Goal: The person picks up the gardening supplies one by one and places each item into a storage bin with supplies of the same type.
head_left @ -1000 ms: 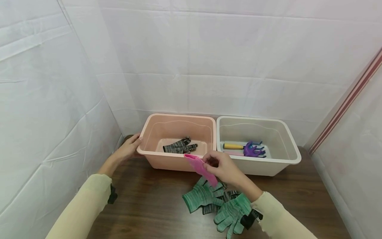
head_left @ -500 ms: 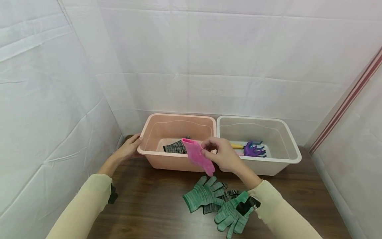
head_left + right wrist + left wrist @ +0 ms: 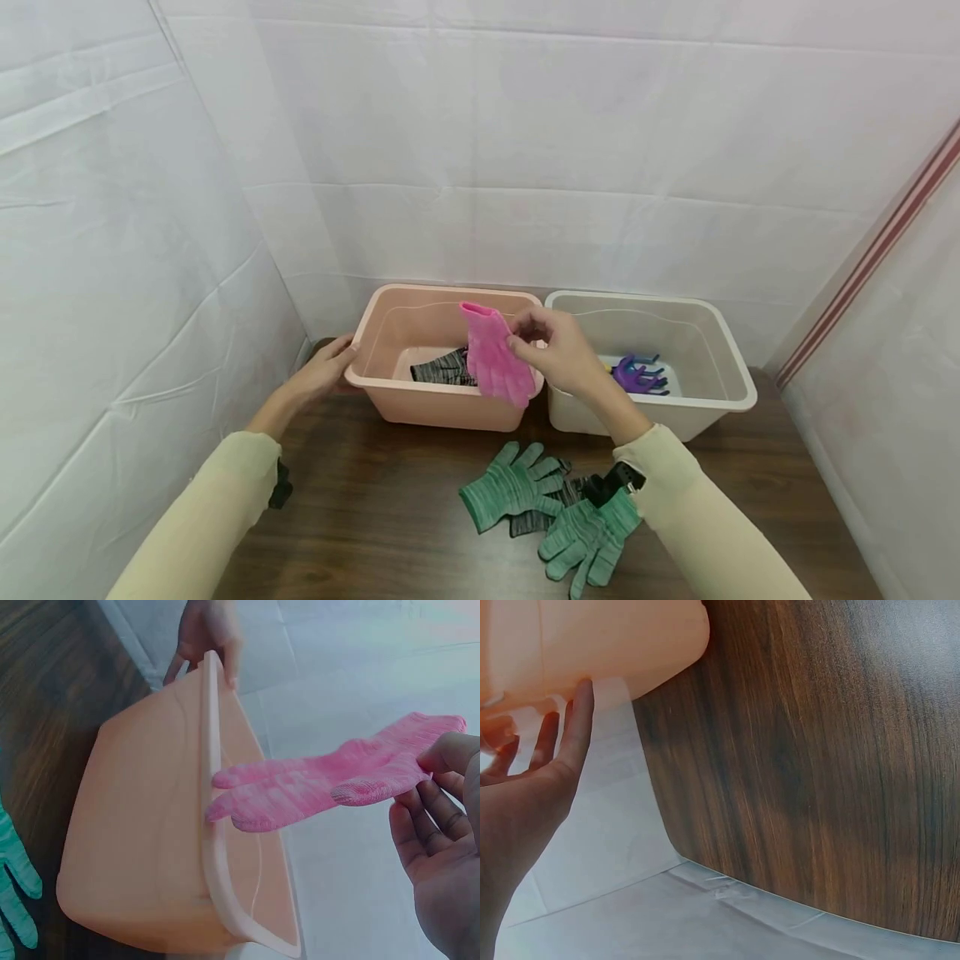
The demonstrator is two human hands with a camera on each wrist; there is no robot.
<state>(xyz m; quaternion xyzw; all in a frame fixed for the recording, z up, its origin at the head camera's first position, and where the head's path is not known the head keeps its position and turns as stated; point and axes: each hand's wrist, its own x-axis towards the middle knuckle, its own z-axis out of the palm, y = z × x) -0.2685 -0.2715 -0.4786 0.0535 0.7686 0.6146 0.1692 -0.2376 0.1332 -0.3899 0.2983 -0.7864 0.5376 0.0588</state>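
My right hand [image 3: 558, 354] pinches a pink knit glove [image 3: 497, 357] by its edge between thumb and fingers. The glove hangs over the front rim of the peach bin [image 3: 420, 404], cuff up and fingers down. In the right wrist view, the pink glove [image 3: 322, 780] spreads sideways, its fingertips near the rim. My left hand [image 3: 324, 375] touches the left end of the peach bin; the left wrist view shows its fingers [image 3: 577, 735] extended against the wall. Inside the bin lies a black-and-grey knit glove [image 3: 442, 369], partly hidden behind the pink one.
To the right stands a white bin [image 3: 652, 408] holding a purple claw-shaped tool [image 3: 636, 377]. On the wooden table [image 3: 360, 517] in front, two green gloves [image 3: 510, 487] lie over a black-and-grey glove [image 3: 531, 522]. White sheeting [image 3: 480, 150] encloses the back and sides.
My right hand has lifted the pink glove up and away from me, from in front of the bins to over the peach bin's front rim. The left hand stays put.
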